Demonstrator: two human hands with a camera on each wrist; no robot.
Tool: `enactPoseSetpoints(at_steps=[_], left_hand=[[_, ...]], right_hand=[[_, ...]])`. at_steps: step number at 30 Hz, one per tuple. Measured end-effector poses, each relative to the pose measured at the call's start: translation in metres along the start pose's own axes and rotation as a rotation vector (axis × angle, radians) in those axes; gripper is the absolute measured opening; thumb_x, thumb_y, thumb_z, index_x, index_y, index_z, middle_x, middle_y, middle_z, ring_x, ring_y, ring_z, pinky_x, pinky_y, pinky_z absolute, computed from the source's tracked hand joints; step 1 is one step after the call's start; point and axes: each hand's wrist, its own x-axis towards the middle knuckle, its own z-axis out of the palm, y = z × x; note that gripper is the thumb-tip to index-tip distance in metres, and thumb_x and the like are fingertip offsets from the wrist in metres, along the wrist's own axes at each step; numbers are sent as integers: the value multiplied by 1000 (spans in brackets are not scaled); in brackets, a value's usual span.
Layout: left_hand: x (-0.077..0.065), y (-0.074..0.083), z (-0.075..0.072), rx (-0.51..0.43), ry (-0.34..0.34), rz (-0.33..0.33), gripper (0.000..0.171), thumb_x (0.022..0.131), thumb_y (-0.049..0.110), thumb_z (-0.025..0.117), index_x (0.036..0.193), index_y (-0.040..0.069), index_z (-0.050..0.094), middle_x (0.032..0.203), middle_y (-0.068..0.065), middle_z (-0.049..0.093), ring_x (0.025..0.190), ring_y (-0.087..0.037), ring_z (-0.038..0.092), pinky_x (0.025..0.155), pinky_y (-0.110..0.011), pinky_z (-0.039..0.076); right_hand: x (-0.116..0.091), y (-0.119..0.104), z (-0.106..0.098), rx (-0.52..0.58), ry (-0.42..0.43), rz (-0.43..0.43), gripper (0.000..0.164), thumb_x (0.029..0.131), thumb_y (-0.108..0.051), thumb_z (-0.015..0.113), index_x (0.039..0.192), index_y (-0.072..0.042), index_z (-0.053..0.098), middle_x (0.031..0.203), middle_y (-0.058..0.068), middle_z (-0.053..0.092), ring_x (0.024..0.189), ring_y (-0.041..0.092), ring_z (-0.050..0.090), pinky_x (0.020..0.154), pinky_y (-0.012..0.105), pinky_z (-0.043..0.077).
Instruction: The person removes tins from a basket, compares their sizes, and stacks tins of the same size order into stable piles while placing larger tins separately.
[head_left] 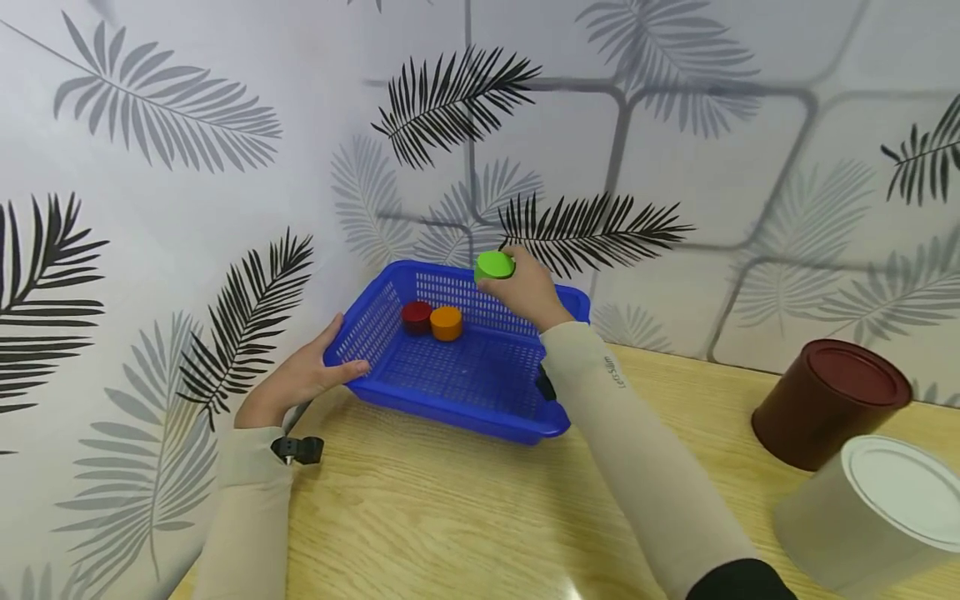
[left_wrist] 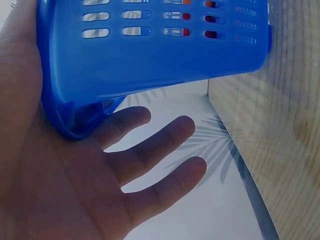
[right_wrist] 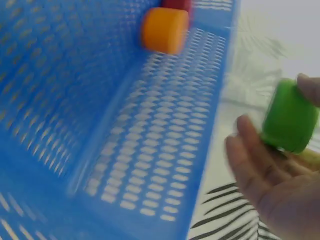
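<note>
A green round block [head_left: 493,266] is pinched between the thumb and fingers of my right hand [head_left: 531,285], at the level of the back rim of the blue plastic basket [head_left: 457,422]. In the right wrist view the green block [right_wrist: 291,116] appears beside the basket's long wall, outside its rim. My left hand [head_left: 303,375] rests at the basket's left corner, with the rim between thumb and fingers. In the left wrist view several fingers [left_wrist: 162,192] stretch out straight below the rim. Inside the basket, a red block [head_left: 417,317] and an orange block [head_left: 446,323] sit together toward the back left.
On the wooden table [head_left: 420,517], a dark brown lidded can [head_left: 821,408] and a white lidded can [head_left: 870,517] stand at the right. A wall with a leaf pattern [head_left: 540,158] rises close behind the basket and along the left.
</note>
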Motion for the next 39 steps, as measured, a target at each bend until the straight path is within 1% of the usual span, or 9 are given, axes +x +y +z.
enactPoseSetpoints(at_steps=[6, 10, 15, 22, 24, 27, 30, 34, 39], left_hand=[[4, 3, 2, 27, -3, 3, 110, 92, 55, 67, 162, 20, -11, 164, -28, 10, 148, -49, 15, 113, -66, 18], [6, 5, 1, 33, -7, 8, 111, 92, 56, 67, 162, 19, -11, 164, -28, 9, 148, -49, 14, 113, -66, 18], [6, 7, 1, 41, -13, 1, 111, 92, 56, 66, 162, 19, -12, 164, -29, 7, 148, -49, 13, 113, -67, 18], [8, 8, 4, 52, -19, -4, 112, 92, 58, 66, 162, 20, -13, 164, -28, 5, 148, -50, 12, 113, -68, 17], [8, 9, 4, 45, -22, -4, 112, 91, 58, 66, 162, 21, -13, 165, -27, 5, 148, -49, 12, 113, -68, 17], [8, 10, 4, 41, -29, 1, 113, 91, 59, 67, 162, 22, -13, 165, -27, 5, 148, -49, 12, 113, -68, 17], [8, 9, 4, 60, -31, 3, 113, 91, 59, 66, 162, 23, -13, 165, -27, 5, 148, -49, 12, 113, -67, 17], [5, 7, 2, 79, -32, -2, 112, 92, 59, 66, 162, 22, -14, 164, -28, 5, 148, -50, 12, 112, -68, 18], [-1, 5, 1, 65, -30, -17, 109, 94, 56, 64, 162, 20, -14, 164, -30, 5, 147, -52, 13, 111, -70, 18]], right_hand=[[-14, 1, -33, -3, 20, 1, 71, 91, -28, 76, 150, -5, 42, 137, 17, 54, 115, 30, 58, 96, 44, 49], [-24, 3, -48, -31, 24, -15, 73, 91, -29, 76, 151, -5, 41, 138, 16, 54, 117, 31, 56, 96, 45, 49], [-31, 15, -58, -79, 8, -14, 73, 93, -29, 74, 153, -7, 39, 142, 18, 51, 124, 34, 52, 98, 50, 47], [-47, 41, -65, -109, -19, 17, 73, 94, -26, 71, 155, -6, 37, 143, 22, 50, 123, 38, 52, 97, 52, 47], [-54, 48, -68, -98, -18, 39, 74, 94, -25, 70, 157, -7, 36, 144, 22, 49, 118, 37, 55, 94, 51, 49], [-65, 59, -73, -59, -18, 65, 75, 93, -23, 70, 158, -7, 34, 142, 22, 50, 101, 34, 62, 84, 47, 54], [-76, 67, -76, -47, -24, 81, 75, 92, -21, 69, 157, -7, 35, 136, 21, 54, 87, 29, 62, 74, 40, 53], [-85, 75, -76, -46, -39, 91, 75, 91, -24, 70, 157, -8, 37, 127, 21, 59, 79, 26, 61, 65, 35, 50], [-92, 82, -76, 12, -32, 72, 73, 92, -26, 71, 156, -9, 39, 122, 20, 59, 73, 26, 63, 61, 35, 51]])
